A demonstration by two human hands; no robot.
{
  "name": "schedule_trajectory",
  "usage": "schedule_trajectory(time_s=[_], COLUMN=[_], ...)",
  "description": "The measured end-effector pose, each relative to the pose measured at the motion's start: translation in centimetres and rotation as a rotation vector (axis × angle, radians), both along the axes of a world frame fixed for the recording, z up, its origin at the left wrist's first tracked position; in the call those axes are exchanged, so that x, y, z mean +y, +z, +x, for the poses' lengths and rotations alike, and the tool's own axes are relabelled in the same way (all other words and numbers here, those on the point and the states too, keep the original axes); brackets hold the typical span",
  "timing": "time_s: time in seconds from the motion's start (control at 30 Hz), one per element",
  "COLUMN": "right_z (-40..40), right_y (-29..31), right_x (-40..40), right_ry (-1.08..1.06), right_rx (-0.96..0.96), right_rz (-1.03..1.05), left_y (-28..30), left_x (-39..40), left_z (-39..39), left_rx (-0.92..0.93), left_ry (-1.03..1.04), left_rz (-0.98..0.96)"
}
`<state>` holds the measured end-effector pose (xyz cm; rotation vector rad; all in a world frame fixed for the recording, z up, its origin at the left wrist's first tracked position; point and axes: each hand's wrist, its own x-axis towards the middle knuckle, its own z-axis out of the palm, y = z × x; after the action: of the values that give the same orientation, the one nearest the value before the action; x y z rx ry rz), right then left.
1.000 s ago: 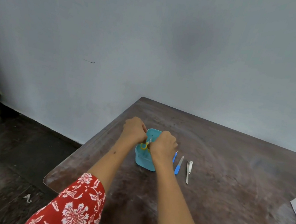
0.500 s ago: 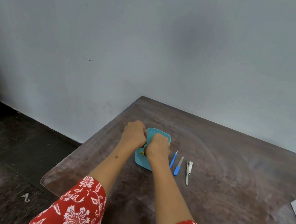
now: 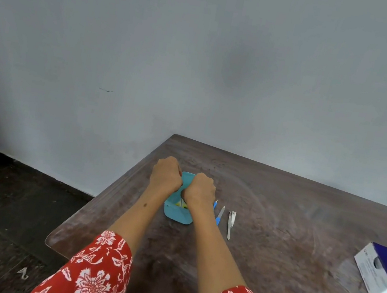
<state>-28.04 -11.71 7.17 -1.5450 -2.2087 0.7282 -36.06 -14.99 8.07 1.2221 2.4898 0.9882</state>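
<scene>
A: How far is the work, as you judge it?

B: I think somewhere in the middle; both hands are busy above the small teal container (image 3: 176, 213), which stands on the wooden table (image 3: 278, 210) a little left of the centre of the frame, in its lower half.

A: What do the hands hold?

B: The left hand (image 3: 167, 175) is at the far left rim of the container and the right hand (image 3: 200, 189) is over its right side; both show only their backs, with the fingers curled under and away from the camera; so I cannot tell whether they grip the rim, a small item or nothing.

A: Is something already inside?

B: Yes; between the two wrists I see some yellow and green pieces (image 3: 182, 204) in the container, but they are too small to name.

A: And what is left?

B: Three grooming tools lie in a row just to the right of the container: a short blue tool (image 3: 215, 203), partly hidden behind the right wrist, then a blue-handled nail file (image 3: 220, 215), then a metal nail clipper (image 3: 230, 224); none of them touches the container; if the work is to gather the set into it, these three are not yet done.

A: Anything else nearby?

B: A white and blue carton (image 3: 385, 275) lies at the right edge of the frame, well apart from the hands.
</scene>
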Motion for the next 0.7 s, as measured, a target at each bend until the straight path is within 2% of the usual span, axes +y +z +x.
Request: schedule_trajectory(time_s=[0.17,0.37,0.5,0.7], right_z=[2.7,9.4,12.5,14.3], right_y=[1.4,1.2,-1.3,-4.2], right_x=[0.5,2.5,3.9,5.4], right_ry=[-0.111,-0.274,-0.395,-0.398], right_rx=[0.216,0.444,0.503,0.47], right_rz=[0.018,-0.048,-0.086,-0.136], left_y=[1.1,0.1,-2.3,-5.5], left_x=[0.1,1.4,2.9,4.7], left_z=[2.3,7.2,10.4,13.0], left_rx=[-0.015,-0.136,-0.198,-0.116], left_ry=[0.005,-0.066,-0.155,-0.16], left_rz=[0.088,0.164,0.136,-0.003])
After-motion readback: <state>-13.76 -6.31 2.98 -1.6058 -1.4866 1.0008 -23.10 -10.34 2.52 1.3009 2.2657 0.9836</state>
